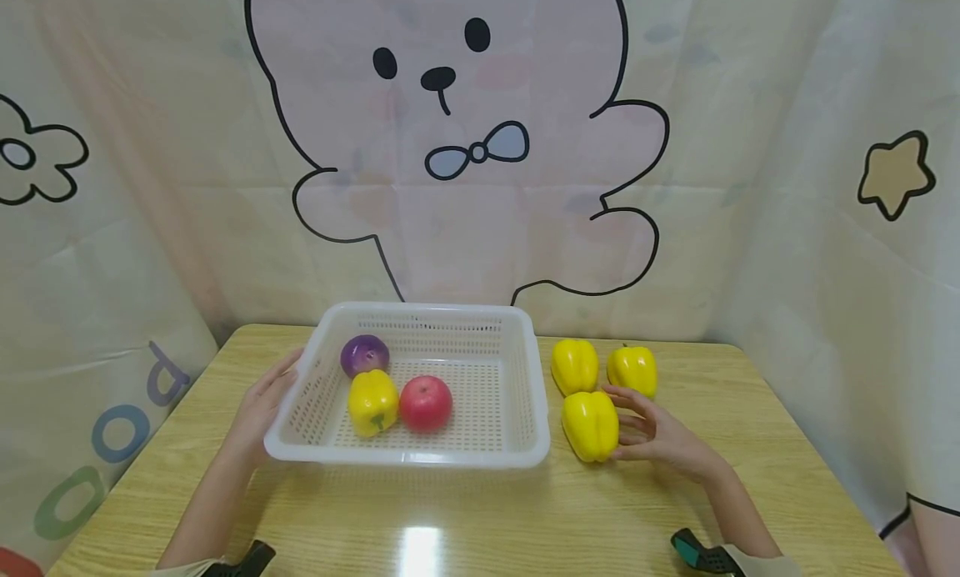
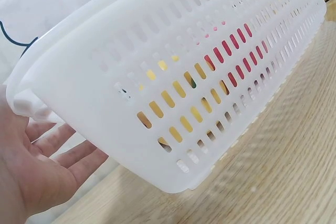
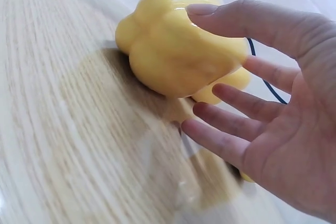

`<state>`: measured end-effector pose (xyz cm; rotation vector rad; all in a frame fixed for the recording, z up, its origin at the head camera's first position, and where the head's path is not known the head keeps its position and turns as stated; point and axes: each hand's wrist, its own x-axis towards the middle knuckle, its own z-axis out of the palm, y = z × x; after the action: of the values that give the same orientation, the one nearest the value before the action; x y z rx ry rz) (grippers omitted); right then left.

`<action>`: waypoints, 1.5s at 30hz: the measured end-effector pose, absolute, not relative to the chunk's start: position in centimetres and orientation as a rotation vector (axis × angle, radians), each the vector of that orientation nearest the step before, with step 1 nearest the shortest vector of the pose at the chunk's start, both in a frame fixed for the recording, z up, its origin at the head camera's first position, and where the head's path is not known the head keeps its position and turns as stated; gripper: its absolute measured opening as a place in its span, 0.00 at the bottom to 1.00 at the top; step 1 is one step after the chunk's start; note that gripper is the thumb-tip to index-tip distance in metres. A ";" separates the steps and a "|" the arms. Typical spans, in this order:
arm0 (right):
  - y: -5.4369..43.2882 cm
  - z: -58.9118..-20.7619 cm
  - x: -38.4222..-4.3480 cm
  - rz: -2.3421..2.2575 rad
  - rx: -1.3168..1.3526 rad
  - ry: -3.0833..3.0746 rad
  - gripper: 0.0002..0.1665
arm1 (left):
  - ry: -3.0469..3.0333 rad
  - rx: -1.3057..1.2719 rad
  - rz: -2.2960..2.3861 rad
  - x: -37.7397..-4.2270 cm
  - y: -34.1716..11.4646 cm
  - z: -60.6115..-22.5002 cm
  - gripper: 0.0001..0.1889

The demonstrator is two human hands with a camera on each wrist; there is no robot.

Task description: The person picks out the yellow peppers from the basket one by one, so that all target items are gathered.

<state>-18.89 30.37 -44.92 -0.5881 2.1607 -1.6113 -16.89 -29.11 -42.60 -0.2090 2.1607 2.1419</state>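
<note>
Nearest the camera, 2 dark wristbands show in front of the white basket, 1 toward each side. Left hand: at the basket's left end, fingers extended, not curled round the rim; firm contact cannot be confirmed. Right hand: right of the basket, thumb and fingers spread wide about the front pepper, thumb overlapping it (whether any fingertip presses cannot be told). That yellow pepper appears to rest on the table, just beside the basket's right end; 2 rear peppers stand behind it. Inside the basket: 1 purple vegetable, 1 inner pepper, 1 red fruit. Step in hand, as judged: reaching to grasp the front pepper. Next move calls for closing thumb and fingers evenly on its smooth sides.
</note>
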 end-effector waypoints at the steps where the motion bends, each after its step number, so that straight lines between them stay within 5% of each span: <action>1: 30.4 -44.8 -18.9 -1.600 -0.590 2.165 0.54 | 2.160 -0.210 2.142 -16.9 -29.1 -42.6 0.35; 45: 30.4 -39.0 -16.7 -1.353 -0.470 2.437 0.32 | 2.191 -0.196 2.131 -17.0 -29.3 -42.9 0.35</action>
<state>-16.72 30.37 -38.99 -0.4703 2.4372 -1.3529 -17.00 -29.28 -42.91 -0.1956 2.1912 2.1310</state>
